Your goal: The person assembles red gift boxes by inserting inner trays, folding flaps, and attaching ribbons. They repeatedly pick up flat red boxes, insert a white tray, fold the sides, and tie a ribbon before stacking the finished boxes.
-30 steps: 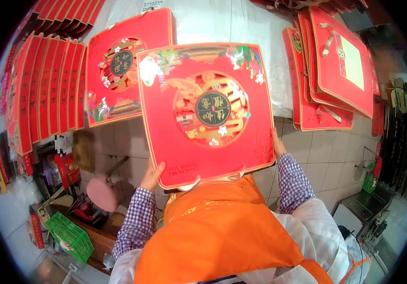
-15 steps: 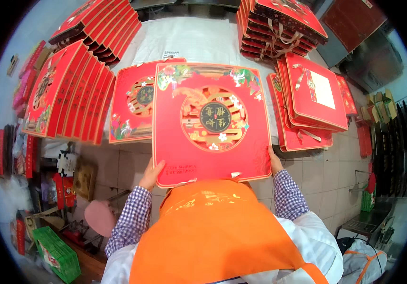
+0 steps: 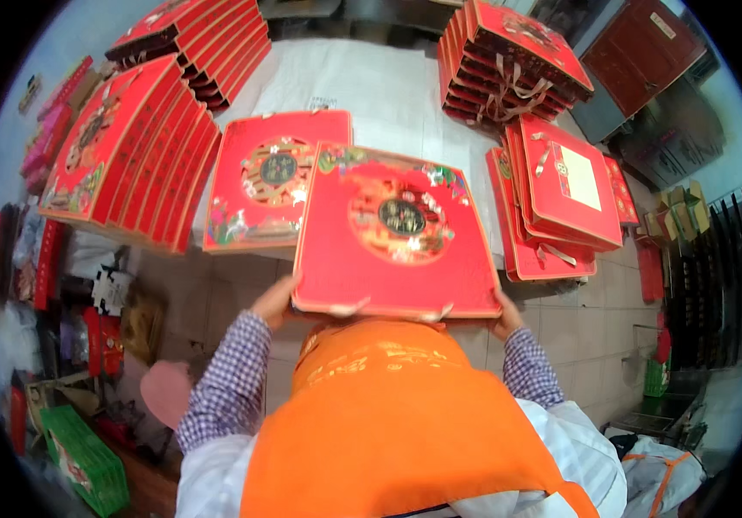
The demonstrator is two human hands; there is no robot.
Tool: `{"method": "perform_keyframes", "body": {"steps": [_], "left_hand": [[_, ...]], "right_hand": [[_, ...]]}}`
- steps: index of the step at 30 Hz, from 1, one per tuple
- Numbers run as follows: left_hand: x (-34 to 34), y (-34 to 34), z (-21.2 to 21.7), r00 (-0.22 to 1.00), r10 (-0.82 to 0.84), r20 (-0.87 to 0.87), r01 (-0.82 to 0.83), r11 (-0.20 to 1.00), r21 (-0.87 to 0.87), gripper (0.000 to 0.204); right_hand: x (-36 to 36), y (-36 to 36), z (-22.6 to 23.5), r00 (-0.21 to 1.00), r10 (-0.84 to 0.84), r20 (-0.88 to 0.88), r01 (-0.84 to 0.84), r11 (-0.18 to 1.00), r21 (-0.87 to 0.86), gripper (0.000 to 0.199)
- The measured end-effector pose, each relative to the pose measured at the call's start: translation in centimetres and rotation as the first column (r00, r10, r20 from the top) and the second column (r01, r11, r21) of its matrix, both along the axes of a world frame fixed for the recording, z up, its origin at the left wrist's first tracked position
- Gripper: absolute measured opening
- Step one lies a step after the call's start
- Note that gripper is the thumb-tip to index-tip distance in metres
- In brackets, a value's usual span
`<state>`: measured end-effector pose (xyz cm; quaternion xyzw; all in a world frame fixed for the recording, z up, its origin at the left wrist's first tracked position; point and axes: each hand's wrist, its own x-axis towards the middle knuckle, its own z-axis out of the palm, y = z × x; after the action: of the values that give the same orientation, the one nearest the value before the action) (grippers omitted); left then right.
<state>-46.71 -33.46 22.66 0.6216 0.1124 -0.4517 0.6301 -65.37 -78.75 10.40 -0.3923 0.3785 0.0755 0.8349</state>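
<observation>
A flat red gift box with a round patterned panel and a dark medallion is held in front of my orange apron. My left hand grips its near left corner, and my right hand grips the near right one. The fingers beneath the box are hidden. Two pale ribbon ends show along its near edge. The box tilts and partly covers another red gift box of the same design, which lies on the white-covered table.
Leaning rows of red gift boxes fill the table's left side. At the right stand a stack of boxes with ribbon handles and a pile of red boxes. A white sheet covers the table. A green crate sits lower left.
The held box has tilted, its far edge coming nearer to me and its right side dropping slightly. Both hands keep their grip on its near corners. The whole view has shifted a little.
</observation>
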Motion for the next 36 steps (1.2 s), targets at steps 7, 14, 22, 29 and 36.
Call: {"method": "perform_keyframes", "body": {"steps": [7,14,22,29,36], "left_hand": [[5.4,-2.9,7.0,0.995,0.000,0.099,-0.006,0.998,0.056,0.057],[6.1,-2.5,8.9,0.963,0.217,0.162,-0.208,0.976,-0.070,0.045],[14.3,-1.2,11.4,0.846,0.475,0.242,-0.459,0.880,-0.123,0.034],[34.0,-4.9,10.9,0.833,0.445,0.329,-0.464,0.885,-0.023,0.046],[51.3,-5.7,0.8,0.543,0.718,0.435,-0.731,0.659,-0.176,0.069]], "right_hand": [[5.8,-2.2,7.2,0.997,0.070,-0.025,-0.068,0.996,0.053,0.063],[7.7,-0.7,9.2,0.976,-0.187,0.114,0.171,0.976,0.138,0.042],[20.1,0.4,11.1,0.975,-0.038,0.219,0.016,0.995,0.098,0.043],[41.0,-1.4,10.0,0.951,0.019,0.309,-0.050,0.994,0.093,0.050],[64.3,-2.2,0.6,0.862,-0.025,0.506,-0.087,0.977,0.196,0.050]]}}
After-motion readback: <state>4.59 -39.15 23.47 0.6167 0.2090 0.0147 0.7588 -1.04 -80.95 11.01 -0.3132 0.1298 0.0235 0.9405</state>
